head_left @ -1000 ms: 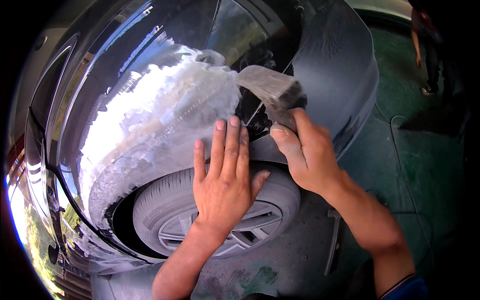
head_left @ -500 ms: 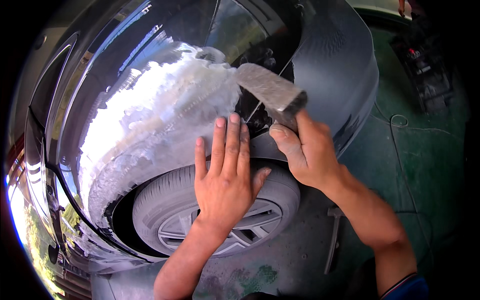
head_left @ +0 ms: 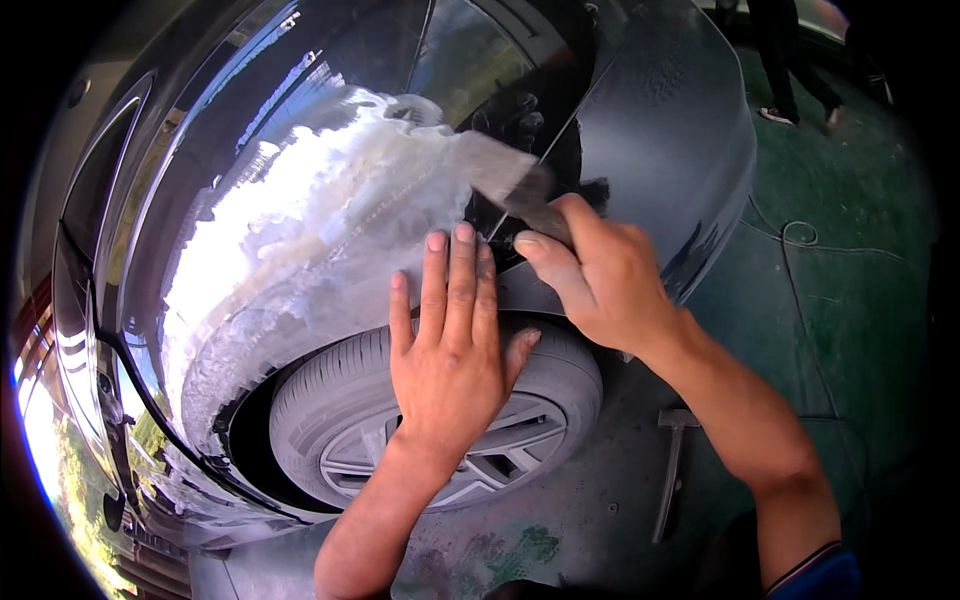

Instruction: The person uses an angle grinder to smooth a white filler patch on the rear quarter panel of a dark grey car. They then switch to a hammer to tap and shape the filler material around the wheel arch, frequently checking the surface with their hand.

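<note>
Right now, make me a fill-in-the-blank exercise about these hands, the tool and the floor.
1. The right hand grips a blurred grey tool, while the left hand grips ____.
2. The outstretched fingers of the left hand point toward the picture's ____ edge.
3. The floor to the right of the car is mostly ____ in colour.

Missing words: nothing; top; green.
</note>
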`<state>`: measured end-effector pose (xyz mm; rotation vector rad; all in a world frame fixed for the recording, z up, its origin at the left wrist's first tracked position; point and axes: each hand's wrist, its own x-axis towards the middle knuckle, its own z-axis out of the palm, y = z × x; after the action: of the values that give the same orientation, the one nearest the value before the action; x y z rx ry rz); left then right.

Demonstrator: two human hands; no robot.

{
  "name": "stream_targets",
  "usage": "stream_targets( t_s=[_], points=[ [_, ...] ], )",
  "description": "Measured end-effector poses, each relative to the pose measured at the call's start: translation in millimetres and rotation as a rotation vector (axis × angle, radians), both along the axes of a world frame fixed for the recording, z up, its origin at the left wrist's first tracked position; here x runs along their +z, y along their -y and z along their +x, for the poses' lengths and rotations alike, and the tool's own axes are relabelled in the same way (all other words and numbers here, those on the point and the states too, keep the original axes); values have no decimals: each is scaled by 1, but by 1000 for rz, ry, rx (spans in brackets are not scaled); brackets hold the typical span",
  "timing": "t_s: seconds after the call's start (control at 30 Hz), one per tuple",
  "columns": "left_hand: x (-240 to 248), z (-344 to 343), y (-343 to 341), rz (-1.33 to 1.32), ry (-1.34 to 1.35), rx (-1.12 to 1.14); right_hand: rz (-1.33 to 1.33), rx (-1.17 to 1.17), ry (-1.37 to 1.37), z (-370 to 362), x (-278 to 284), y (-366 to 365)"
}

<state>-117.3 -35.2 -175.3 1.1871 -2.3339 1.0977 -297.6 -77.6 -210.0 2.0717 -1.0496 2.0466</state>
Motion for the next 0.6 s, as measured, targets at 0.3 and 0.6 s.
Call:
stream_targets(
  t_s=[0.3, 0.6],
  points=[
    [54, -13, 34, -270, -6, 66, 177, 516, 694, -20, -10, -38],
    [55, -41, 51, -288, 128, 47, 258, 682, 866, -45, -30, -39]
  ],
)
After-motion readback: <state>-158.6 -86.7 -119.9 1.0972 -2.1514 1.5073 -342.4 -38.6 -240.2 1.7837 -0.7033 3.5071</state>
